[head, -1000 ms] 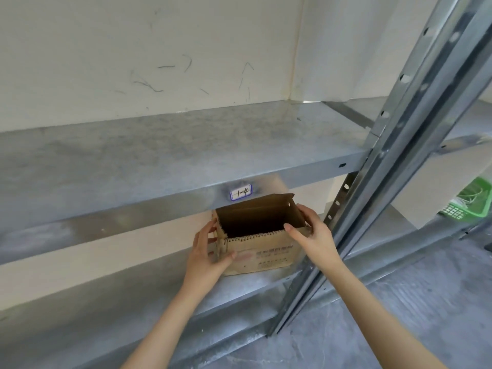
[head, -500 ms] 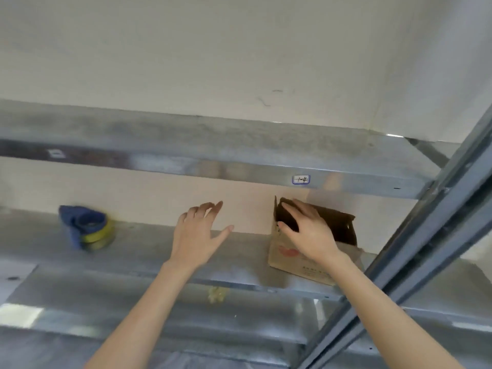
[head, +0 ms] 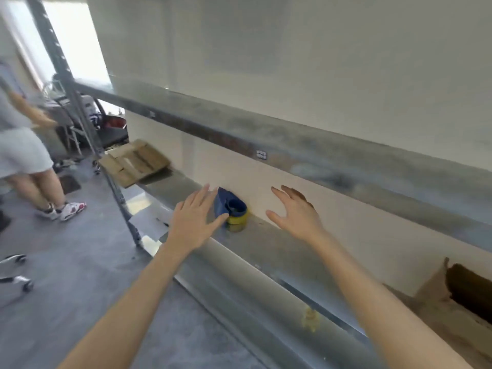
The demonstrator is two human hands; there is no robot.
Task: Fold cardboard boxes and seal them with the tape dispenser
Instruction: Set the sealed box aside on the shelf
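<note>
On grey metal shelf [head: 266, 251], near back wall: blue tape dispenser [head: 231, 206] loaded with yellow roll. Person's left hand [head: 195, 222] flat, fingers spread, empty, just beside dispenser; contact unclear. Person's right hand [head: 295, 213] spread wide, empty, on opposite side. Open-topped brown cardboard box [head: 434, 307] farther right on shelf.

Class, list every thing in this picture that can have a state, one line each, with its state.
left hand: open, fingers straight, beside the tape dispenser.
right hand: open, fingers spread, holding nothing.
tape dispenser: lying on the shelf, not gripped.
cardboard box: top open, unsealed.
flat cardboard: unfolded, lying on the shelf.
</note>
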